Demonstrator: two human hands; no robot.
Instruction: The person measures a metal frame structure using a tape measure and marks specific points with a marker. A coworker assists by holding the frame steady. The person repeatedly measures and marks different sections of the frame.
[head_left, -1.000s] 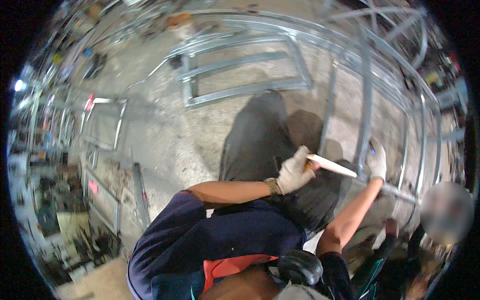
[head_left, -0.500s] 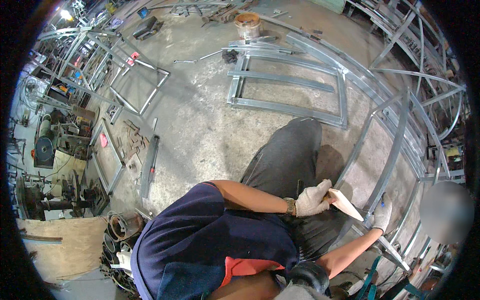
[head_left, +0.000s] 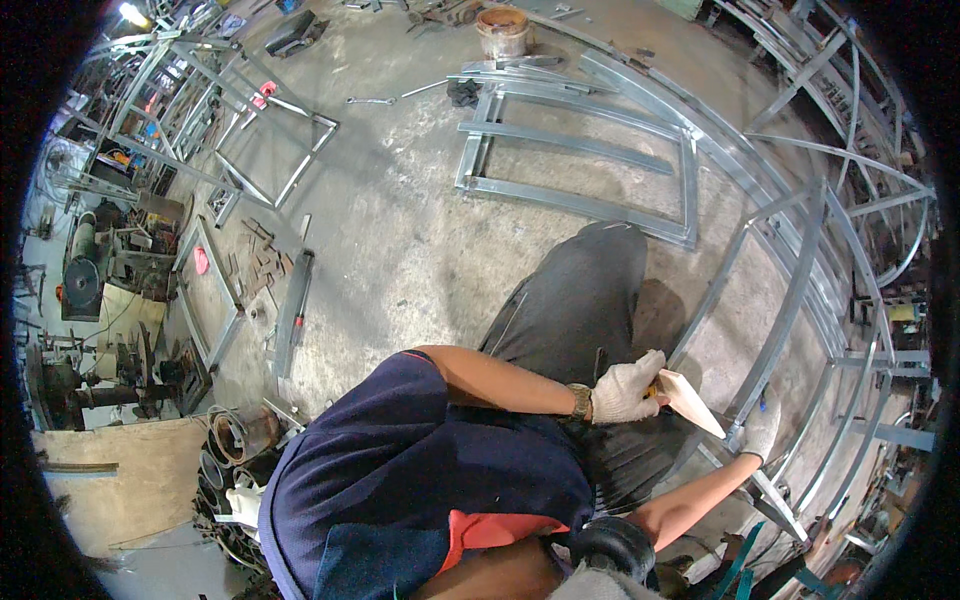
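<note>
My left hand (head_left: 625, 390), in a pale knit glove with a watch at the wrist, is closed on a flat, pale, board-like piece (head_left: 692, 404). A bit of yellow shows by its fingers. The piece slants down to the right, its far end close to a steel tube joint. My right hand (head_left: 762, 425), also gloved, is at the lower end of a curved steel tube (head_left: 781, 335) of an upright metal frame. A small blue thing shows at its fingers, too small to name. The glove and angle hide how far those fingers wrap round the tube.
A rectangular steel frame (head_left: 585, 192) lies on the concrete floor ahead, beside long steel bars (head_left: 715, 150). A rusty bucket (head_left: 502, 34) stands beyond. Smaller frames (head_left: 278, 198) and scrap pieces (head_left: 266, 262) lie to the left, near a cutting machine (head_left: 82, 285). More frames crowd the right.
The view has shifted slightly. Both hands stay in nearly the same places, with the pale piece still in my left hand.
</note>
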